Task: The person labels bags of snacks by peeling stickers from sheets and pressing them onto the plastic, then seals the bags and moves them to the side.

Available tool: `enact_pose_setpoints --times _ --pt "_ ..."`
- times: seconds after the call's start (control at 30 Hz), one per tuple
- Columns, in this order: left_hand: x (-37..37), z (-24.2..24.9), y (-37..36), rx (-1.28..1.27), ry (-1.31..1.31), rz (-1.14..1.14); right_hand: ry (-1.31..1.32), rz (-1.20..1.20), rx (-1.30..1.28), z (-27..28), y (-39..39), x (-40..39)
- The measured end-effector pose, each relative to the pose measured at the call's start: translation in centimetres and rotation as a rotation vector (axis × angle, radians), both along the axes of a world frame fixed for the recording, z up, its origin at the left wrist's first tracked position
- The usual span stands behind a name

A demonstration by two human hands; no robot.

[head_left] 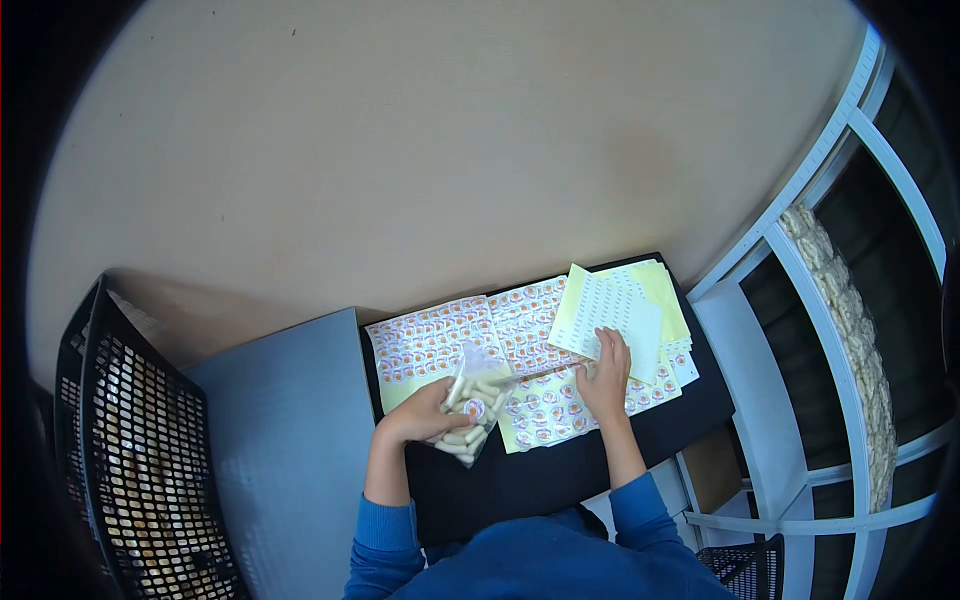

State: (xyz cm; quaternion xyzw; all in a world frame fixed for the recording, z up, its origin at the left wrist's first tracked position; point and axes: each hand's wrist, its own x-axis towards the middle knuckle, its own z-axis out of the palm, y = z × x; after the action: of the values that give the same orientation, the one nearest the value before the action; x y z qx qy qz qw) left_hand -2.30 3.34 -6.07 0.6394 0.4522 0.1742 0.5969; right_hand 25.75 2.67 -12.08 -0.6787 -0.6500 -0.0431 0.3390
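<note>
My left hand (pixel 415 413) is closed around a clear plastic bag (pixel 470 412) of pale, stick-shaped pieces. A round sticker (pixel 474 408) shows on the bag's front, close to my thumb. My right hand (pixel 606 378) lies over a sheet of small printed labels (pixel 605 312), fingers stretched out and thumb apart. Yellow backing paper (pixel 672 305) pokes out from under that sheet. Around both hands lie sheets of round orange-and-white stickers (pixel 430 340), one of them a partly used sticker sheet (pixel 545 410) below my right hand.
The sheets rest on a black tabletop (pixel 450 505). A grey panel (pixel 290 440) adjoins it on the left, with a black perforated crate (pixel 150 450) beyond. White shelving (pixel 800 370) stands at right, and another dark basket (pixel 745 570) is low at right. A wall (pixel 450 150) rises behind.
</note>
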Motion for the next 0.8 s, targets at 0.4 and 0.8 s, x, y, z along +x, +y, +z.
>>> enact_pose_setpoints --times 0.4,0.8 --pt "0.8 -1.9 -0.3 -0.037 0.366 -0.17 0.335 -0.017 0.205 -1.0 0.9 1.7" --pt "4.6 7.1 -2.7 0.114 -0.399 0.184 -0.006 0.185 0.801 9.7 -3.6 -3.0"
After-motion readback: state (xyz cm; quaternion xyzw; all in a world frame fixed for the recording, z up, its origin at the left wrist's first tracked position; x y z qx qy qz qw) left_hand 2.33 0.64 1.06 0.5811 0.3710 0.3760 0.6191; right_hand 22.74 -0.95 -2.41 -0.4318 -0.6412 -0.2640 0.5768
